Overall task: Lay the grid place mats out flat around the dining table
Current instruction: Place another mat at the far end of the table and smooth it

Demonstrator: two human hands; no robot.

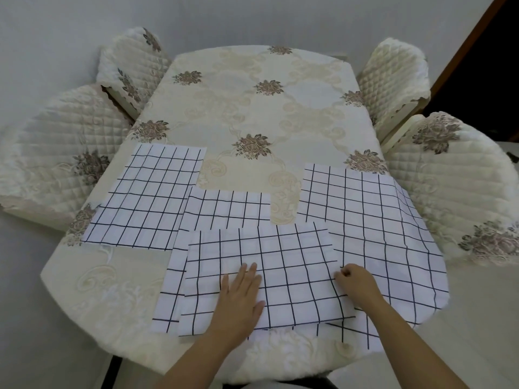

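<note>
The counter (252, 108) is covered by a cream cloth with brown flower sprays and is set against a pale wall (56, 23). Four chairs in quilted cream covers are drawn up close – two on the left (56, 153) (132, 68), two on the right (393, 80) (449, 169). A dark doorway (491, 66) is seen at the far right.

The near half of the counter is taken up by white mats with a dark grid. The left mat (146, 197) is laid flat beside the left edge. The right mat (379, 226) is spread up to the right edge and appears to droop over it. Between them, a lower mat (227, 209) is partly covered by the top mat (280, 276), which lies near the front edge and overlaps the right mat's corner.

The left grip (241, 293) is pressed flat on the top mat, fingers straight and held together. The right grip (358, 287) is curled at that mat's right edge, which is pinched between thumb and fingertips.

The far half of the cloth is left bare – open room is found there and on the near left corner.
</note>
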